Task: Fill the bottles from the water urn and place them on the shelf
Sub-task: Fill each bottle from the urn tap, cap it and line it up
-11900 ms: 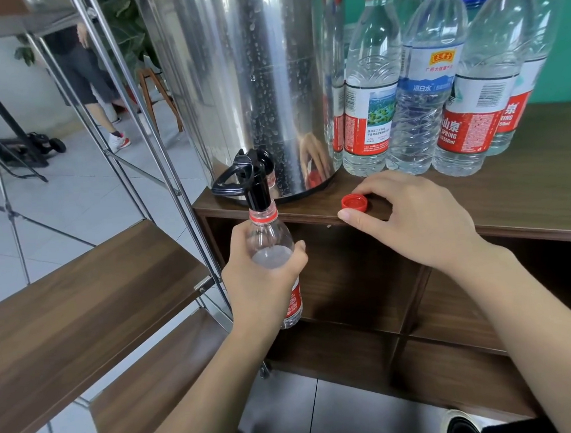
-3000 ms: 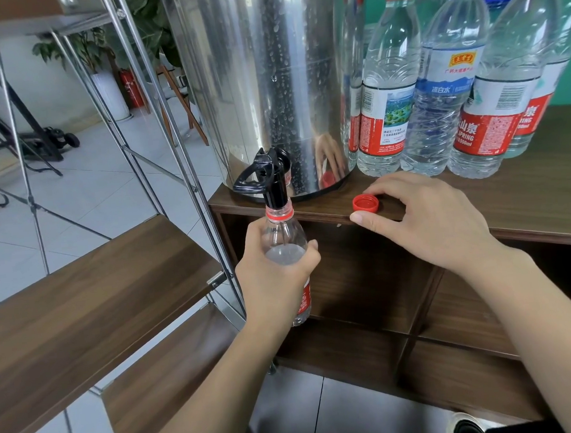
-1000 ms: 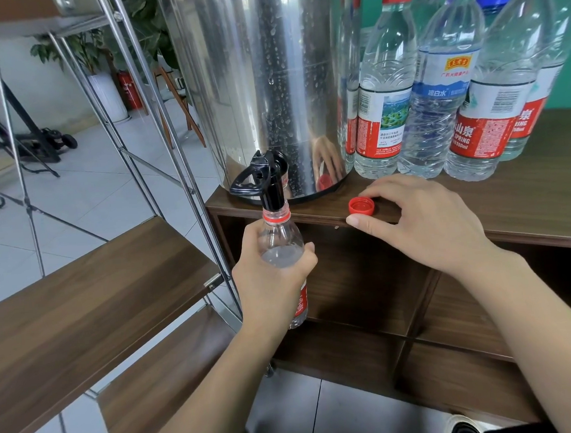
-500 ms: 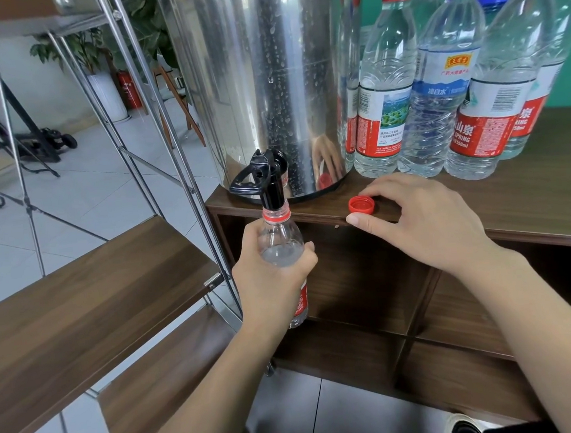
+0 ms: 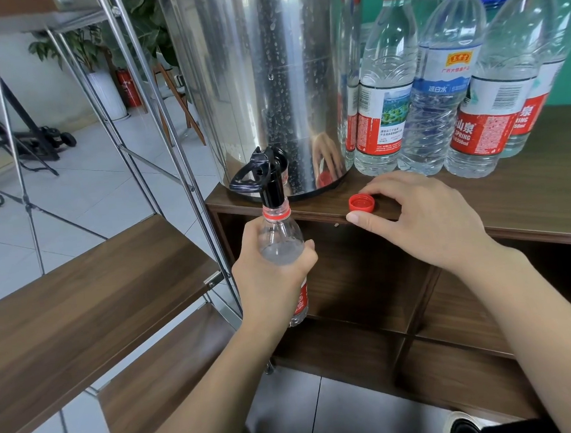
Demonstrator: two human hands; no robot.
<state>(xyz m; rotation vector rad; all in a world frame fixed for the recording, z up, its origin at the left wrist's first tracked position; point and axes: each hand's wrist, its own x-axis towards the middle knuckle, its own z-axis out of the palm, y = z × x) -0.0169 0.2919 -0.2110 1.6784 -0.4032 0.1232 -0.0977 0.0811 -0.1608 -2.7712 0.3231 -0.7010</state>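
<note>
A tall steel water urn (image 5: 266, 81) stands on a brown wooden cabinet top (image 5: 531, 190). Its black tap (image 5: 267, 180) pokes into the neck of a clear plastic bottle (image 5: 281, 240) with a red label. My left hand (image 5: 272, 279) grips this bottle upright under the tap, and water reaches up to its shoulder. A loose red cap (image 5: 361, 203) lies on the cabinet edge. My right hand (image 5: 421, 219) rests on the top, thumb and fingers curved around the cap.
Several capped water bottles (image 5: 431, 85) stand in a row right of the urn. A metal-framed rack with wooden shelves (image 5: 79, 301) stands at the left. Open cabinet compartments (image 5: 367, 278) lie below the top. Tiled floor, a plant and stands are behind.
The water level in the bottle has risen a little over the frames. Both hands hold nearly the same position; only the view has shifted slightly.
</note>
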